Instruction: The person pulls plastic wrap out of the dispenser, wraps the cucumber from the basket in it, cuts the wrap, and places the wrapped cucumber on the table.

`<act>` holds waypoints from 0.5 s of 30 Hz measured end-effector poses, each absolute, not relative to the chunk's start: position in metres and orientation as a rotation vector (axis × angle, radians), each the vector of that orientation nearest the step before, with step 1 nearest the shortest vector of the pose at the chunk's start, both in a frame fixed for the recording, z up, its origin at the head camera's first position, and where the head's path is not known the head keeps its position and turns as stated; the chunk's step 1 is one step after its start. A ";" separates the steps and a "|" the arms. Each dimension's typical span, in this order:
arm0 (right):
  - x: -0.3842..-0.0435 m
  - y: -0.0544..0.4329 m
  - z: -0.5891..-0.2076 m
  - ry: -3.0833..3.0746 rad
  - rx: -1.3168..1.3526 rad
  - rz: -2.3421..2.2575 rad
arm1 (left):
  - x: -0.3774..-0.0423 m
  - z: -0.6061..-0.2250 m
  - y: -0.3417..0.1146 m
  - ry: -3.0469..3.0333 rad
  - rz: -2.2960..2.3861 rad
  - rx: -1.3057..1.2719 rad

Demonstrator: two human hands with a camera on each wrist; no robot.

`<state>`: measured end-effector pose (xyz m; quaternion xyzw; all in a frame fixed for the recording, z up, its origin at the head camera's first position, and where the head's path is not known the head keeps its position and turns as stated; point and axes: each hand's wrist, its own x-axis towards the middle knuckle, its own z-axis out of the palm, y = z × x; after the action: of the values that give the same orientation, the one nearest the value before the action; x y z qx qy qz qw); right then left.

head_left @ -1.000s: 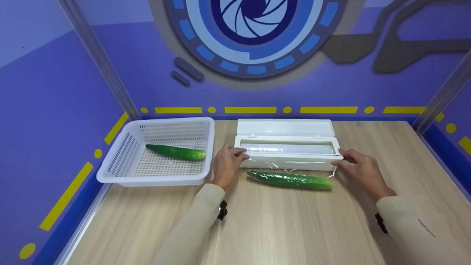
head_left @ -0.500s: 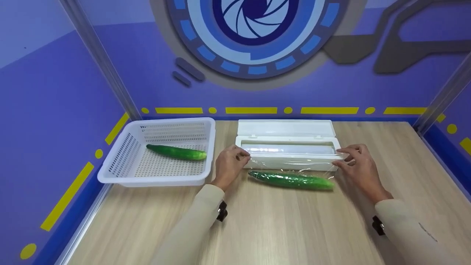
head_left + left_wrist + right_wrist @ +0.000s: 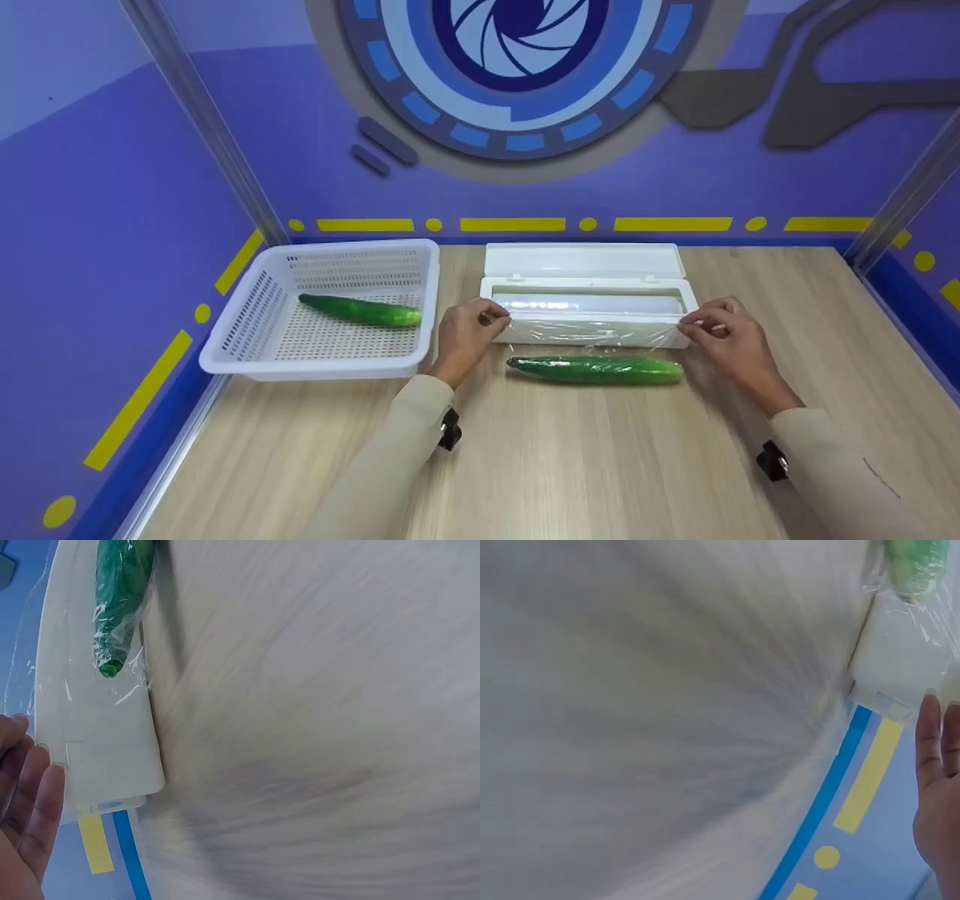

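Observation:
A sheet of clear cling film (image 3: 592,334) stretches between both hands across the front of a white cling film box (image 3: 637,334). My left hand (image 3: 465,335) pinches the film's left edge between thumb and fingers. At the right end, my right hand (image 3: 731,345) pinches its other corner. Just in front of the box lies a green cucumber (image 3: 596,370) with film clinging to it; crinkled film also shows round the cucumber (image 3: 124,600) in the left wrist view. The right wrist view shows the right fingers (image 3: 928,742) beside the box's end, their tips partly cut off.
To the left stands a white perforated basket (image 3: 315,366) with a second cucumber (image 3: 360,310) inside. The box's lid (image 3: 581,261) is raised at the back, and a film roll (image 3: 592,304) sits within. Blue panels (image 3: 525,202) border the wooden table (image 3: 570,465).
The right hand has shifted from the box's right corner to a pinch on the film. The film looks spread more evenly, and the cucumber has turned to lie more level with the box.

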<state>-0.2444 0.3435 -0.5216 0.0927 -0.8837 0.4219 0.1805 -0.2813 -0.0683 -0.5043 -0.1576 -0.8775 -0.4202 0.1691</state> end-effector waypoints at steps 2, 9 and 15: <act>-0.243 0.345 -0.521 -2.511 0.240 1.238 | -0.282 -0.504 -0.069 -2.493 -1.199 -0.451; -0.241 0.348 -0.518 -2.509 0.228 1.302 | -0.282 -0.504 -0.070 -2.476 -1.266 -0.472; -0.238 0.347 -0.516 -2.482 0.232 1.401 | -0.281 -0.506 -0.072 -2.453 -1.283 -0.505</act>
<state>-0.2383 0.3467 -0.5158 0.0805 -0.8594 0.4849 0.1405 -0.2811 -0.0721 -0.5059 -0.1770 -0.8602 -0.4497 0.1630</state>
